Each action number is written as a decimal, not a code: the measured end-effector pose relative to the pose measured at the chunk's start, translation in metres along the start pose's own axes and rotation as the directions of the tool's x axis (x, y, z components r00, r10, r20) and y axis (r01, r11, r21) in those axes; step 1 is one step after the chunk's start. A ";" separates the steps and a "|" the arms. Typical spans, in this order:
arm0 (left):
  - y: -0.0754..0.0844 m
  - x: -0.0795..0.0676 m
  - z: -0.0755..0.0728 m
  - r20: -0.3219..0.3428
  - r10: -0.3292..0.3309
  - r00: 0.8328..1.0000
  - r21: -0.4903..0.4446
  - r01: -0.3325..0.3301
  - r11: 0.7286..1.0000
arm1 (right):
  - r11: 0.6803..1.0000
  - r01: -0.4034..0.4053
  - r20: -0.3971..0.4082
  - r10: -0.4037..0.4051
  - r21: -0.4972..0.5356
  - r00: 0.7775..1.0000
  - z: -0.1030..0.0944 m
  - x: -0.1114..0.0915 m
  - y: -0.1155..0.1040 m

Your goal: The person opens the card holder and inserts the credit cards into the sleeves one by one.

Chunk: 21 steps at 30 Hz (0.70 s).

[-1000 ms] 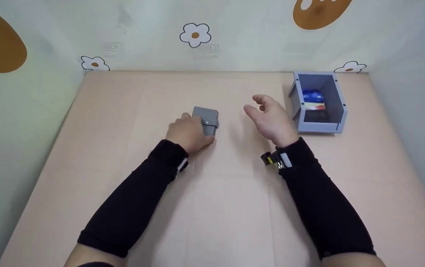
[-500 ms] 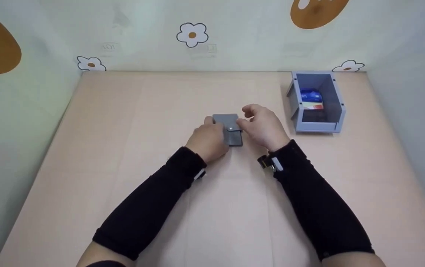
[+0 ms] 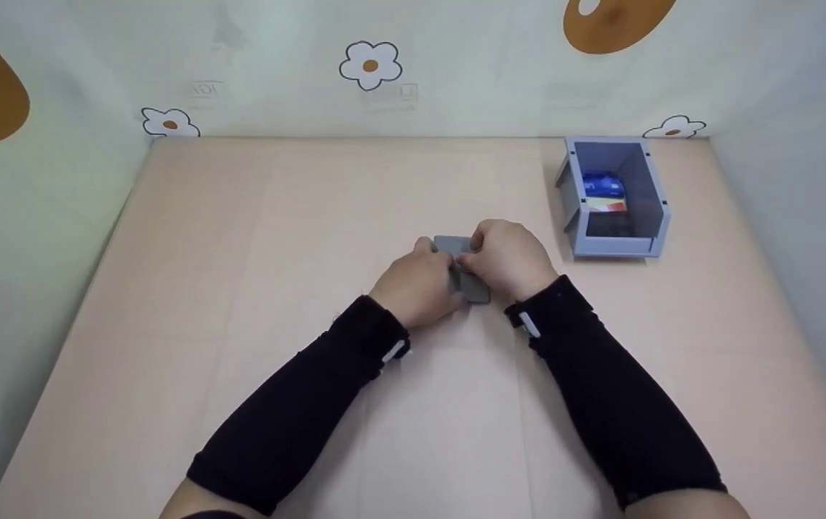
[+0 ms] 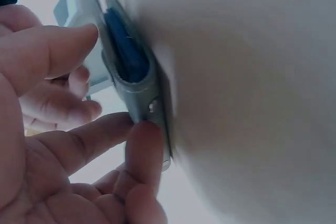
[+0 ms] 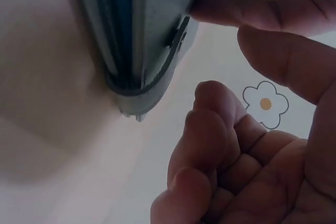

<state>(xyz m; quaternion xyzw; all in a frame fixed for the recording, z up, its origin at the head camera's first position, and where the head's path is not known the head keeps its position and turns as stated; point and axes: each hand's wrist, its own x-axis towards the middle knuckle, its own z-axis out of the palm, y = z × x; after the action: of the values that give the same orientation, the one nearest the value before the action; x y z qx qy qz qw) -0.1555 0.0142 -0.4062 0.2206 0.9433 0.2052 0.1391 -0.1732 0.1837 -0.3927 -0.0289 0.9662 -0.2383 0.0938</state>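
Note:
A small grey wallet (image 3: pixel 476 290) with a strap and snap lies at the middle of the table in the head view. My left hand (image 3: pixel 419 288) holds it from the left. One left fingertip presses on its face in the right wrist view. Blue lining shows between the wallet's (image 4: pixel 126 51) covers in the left wrist view, with left fingers (image 4: pixel 144 140) at its edge. On the opposite side, my right hand (image 3: pixel 514 256) is bent over the wallet's right edge. Seen from the right wrist, its thumb and loosely curled fingers stand apart, close to the snapped strap (image 5: pixel 181 40).
At the back right of the table (image 3: pixel 276 216) stands a grey-blue open-front bin (image 3: pixel 618 247). Inside it lie a blue packet (image 3: pixel 604 184) and a white, yellow and red item (image 3: pixel 606 205). Patterned walls close in the back and both sides.
My left hand has brought the wallet to the right and a little nearer me, tilting it. The right hand has come left and down to the wallet's right edge.

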 end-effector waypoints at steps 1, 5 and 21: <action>0.000 0.000 -0.001 0.012 -0.010 1.000 -0.026 0.011 1.000 | 1.000 -0.004 0.001 0.004 -0.006 1.000 0.000 0.000 0.000; -0.002 0.003 -0.007 0.038 -0.050 0.998 -0.132 0.055 0.990 | 0.999 -0.018 0.006 0.018 -0.026 1.000 0.002 0.001 0.001; -0.009 0.011 -0.006 0.038 -0.109 0.993 -0.203 0.114 0.972 | 0.993 0.027 -0.005 -0.028 -0.118 1.000 0.010 0.002 0.004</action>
<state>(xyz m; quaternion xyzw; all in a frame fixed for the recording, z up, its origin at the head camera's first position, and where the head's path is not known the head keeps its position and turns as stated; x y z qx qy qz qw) -0.1704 0.0099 -0.4070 0.1545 0.9261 0.2903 0.1849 -0.1734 0.1819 -0.4037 -0.0469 0.9784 -0.1823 0.0857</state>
